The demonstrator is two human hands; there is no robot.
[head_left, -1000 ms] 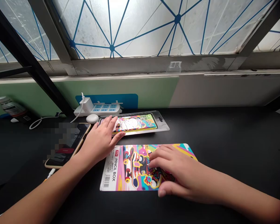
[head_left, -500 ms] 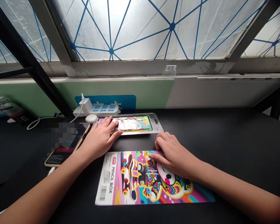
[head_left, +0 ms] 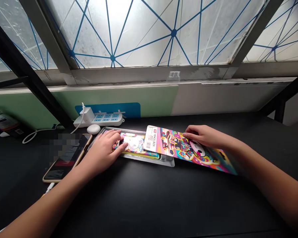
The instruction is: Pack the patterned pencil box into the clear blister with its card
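Note:
My left hand (head_left: 105, 147) lies over the left end of a brightly coloured pencil box (head_left: 134, 143), its thumb apart from its slightly bent fingers. The box sits in a clear plastic tray (head_left: 167, 161) on the table. My right hand (head_left: 201, 135) grips the far edge of a colourful cardboard packaging card (head_left: 173, 145) printed "PENCIL BOX", with a cartoon figure on a skateboard. The card is tilted, and its left end overlaps the right part of the box and tray. Fingers beneath the card are hidden.
A phone (head_left: 68, 162) with a cable lies left of my left hand. Behind it are a small white round object (head_left: 93, 129) and a white power strip (head_left: 109, 119) with a plugged-in charger. A bottle (head_left: 5, 122) lies at far left. Black frame bars flank the black table (head_left: 144, 201).
My right hand has lifted the card from the front of the table and carried it back over the tray's right end. The tray has turned, its right end now nearer me.

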